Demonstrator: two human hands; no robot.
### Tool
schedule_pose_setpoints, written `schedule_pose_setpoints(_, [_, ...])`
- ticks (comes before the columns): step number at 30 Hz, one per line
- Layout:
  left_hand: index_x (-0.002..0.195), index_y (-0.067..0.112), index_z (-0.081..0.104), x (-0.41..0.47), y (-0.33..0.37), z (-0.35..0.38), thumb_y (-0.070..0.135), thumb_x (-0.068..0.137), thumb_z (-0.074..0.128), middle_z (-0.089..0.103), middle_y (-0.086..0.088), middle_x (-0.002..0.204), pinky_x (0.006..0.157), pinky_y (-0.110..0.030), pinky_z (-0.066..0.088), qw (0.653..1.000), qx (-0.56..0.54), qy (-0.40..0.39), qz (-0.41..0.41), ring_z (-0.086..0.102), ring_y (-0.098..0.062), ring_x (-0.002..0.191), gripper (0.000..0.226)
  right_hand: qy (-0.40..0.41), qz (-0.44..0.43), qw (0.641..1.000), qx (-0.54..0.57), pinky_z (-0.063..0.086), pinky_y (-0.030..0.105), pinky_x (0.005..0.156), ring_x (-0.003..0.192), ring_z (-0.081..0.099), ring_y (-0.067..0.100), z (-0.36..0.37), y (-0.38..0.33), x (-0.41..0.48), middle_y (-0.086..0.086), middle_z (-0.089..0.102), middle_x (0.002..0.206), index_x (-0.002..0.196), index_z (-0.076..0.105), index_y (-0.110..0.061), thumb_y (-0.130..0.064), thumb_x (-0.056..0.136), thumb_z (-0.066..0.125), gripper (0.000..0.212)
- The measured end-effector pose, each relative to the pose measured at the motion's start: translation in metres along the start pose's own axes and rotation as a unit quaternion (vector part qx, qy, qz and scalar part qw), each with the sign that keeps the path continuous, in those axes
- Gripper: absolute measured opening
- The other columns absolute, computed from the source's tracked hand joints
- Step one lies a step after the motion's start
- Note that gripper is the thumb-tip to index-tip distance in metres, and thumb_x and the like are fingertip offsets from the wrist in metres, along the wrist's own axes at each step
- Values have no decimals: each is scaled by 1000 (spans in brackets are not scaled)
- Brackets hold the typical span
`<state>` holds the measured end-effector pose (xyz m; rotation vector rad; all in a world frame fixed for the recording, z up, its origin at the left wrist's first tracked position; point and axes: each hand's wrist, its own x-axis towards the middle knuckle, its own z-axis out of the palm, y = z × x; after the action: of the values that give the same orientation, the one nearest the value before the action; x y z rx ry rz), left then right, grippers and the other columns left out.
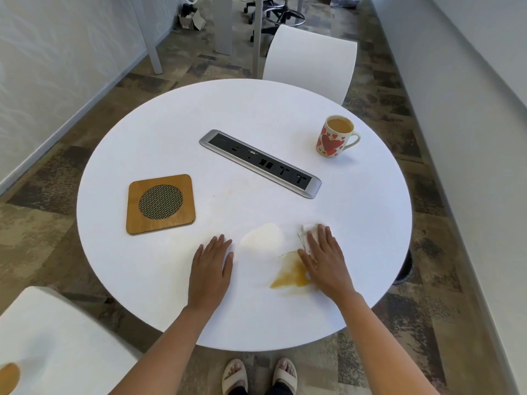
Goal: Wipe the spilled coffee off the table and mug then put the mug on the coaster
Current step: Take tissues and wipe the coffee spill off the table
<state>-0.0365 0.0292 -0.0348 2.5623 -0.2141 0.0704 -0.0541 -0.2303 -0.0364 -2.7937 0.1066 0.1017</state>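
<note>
A brown coffee spill (291, 273) lies on the round white table (171, 115) near its front edge. My right hand (325, 258) presses a white tissue (306, 233) flat on the table at the spill's right side, fingers straight. My left hand (212, 266) rests flat on the table left of the spill and holds nothing. A pale wet smear (263, 238) sits between the hands. The mug (335, 136), white with red hearts and full of coffee, stands at the far right. The wooden coaster (161, 203) with a mesh centre lies at the left.
A silver and black power socket strip (261, 163) is set into the table's middle. White chairs stand behind the table (310, 61) and at the front left (57, 337). My sandalled feet (259, 374) show below the table edge.
</note>
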Motion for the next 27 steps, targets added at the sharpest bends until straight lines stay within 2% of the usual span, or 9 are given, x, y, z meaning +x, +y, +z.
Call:
schedule_pose_setpoints(2, [128, 12, 55, -8, -3, 1, 26, 96, 36, 49, -8, 141, 114, -40, 21, 1000, 18, -3, 8, 41, -23, 134, 41, 12, 18, 1000, 4, 11, 34, 118, 147, -1, 19, 1, -4, 5, 4, 3, 159, 148, 19, -24, -37, 100, 31, 51])
schedule_pose_setpoints(5, [130, 12, 54, -15, -5, 1, 34, 93, 24, 46, -7, 142, 114, -41, 21, 999, 36, -13, 15, 39, -23, 135, 52, 36, 31, 999, -10, 31, 42, 108, 144, 16, 26, 3, -9, 12, 8, 17, 158, 146, 30, -25, -31, 97, 41, 50])
schedule_pose_setpoints(9, [133, 12, 51, -18, -7, 2, 35, 93, 21, 43, -7, 144, 115, -41, 21, 999, 46, -21, 20, 36, -22, 137, 54, 34, 47, 998, -6, 34, 43, 99, 133, 30, 32, 9, -25, 18, 8, 26, 155, 142, 37, -28, -32, 95, 47, 49])
schedule_pose_setpoints(11, [134, 12, 48, -18, -8, 3, 36, 94, 19, 42, -6, 145, 116, -40, 20, 999, 43, -21, 20, 34, -22, 138, 56, 37, 21, 999, -4, 36, 42, 95, 129, 34, 33, 13, -40, 16, 8, 29, 153, 141, 40, -27, -31, 94, 49, 48])
schedule_pose_setpoints(14, [138, 11, 42, -20, -8, 4, 38, 95, 16, 37, -4, 148, 117, -37, 16, 999, 24, -17, 22, 28, -18, 140, 58, 10, -61, 998, -6, 36, 43, 97, 129, 36, 34, 25, -71, 3, 9, 28, 154, 140, 41, -25, -35, 95, 46, 47])
schedule_pose_setpoints(18, [142, 10, 34, -23, -9, 5, 32, 96, 22, 30, -2, 151, 118, -33, 12, 1000, -24, -7, -8, 20, -12, 141, 52, -23, -138, 990, -2, 43, 44, 92, 125, 44, 35, 37, -101, -26, 10, 36, 150, 138, 44, -24, -41, 94, 43, 47])
schedule_pose_setpoints(23, [143, 9, 32, -29, -7, 7, 41, 93, 10, 28, -3, 152, 118, -32, 10, 1000, -3, -13, -1, 17, -12, 142, 63, 20, -243, 968, -61, 50, 32, 79, 101, 61, 26, 30, -88, -40, 3, 56, 135, 130, 53, -27, -35, 88, 56, 42])
schedule_pose_setpoints(25, [144, 10, 30, -30, -7, 8, 39, 95, 13, 27, -3, 152, 118, -32, 10, 1000, 7, -17, -2, 16, -12, 142, 60, 35, -267, 958, -99, 51, 30, 81, 100, 63, 22, 26, -81, -36, -1, 60, 130, 128, 56, -26, -35, 85, 61, 44])
schedule_pose_setpoints(27, [145, 11, 28, -31, -8, 9, 35, 95, 17, 25, -2, 153, 118, -31, 8, 1000, 15, -19, -6, 14, -12, 143, 56, 53, -241, 963, -107, 52, 32, 85, 107, 64, 23, 21, -73, -29, -1, 63, 126, 126, 59, -22, -30, 79, 69, 48])
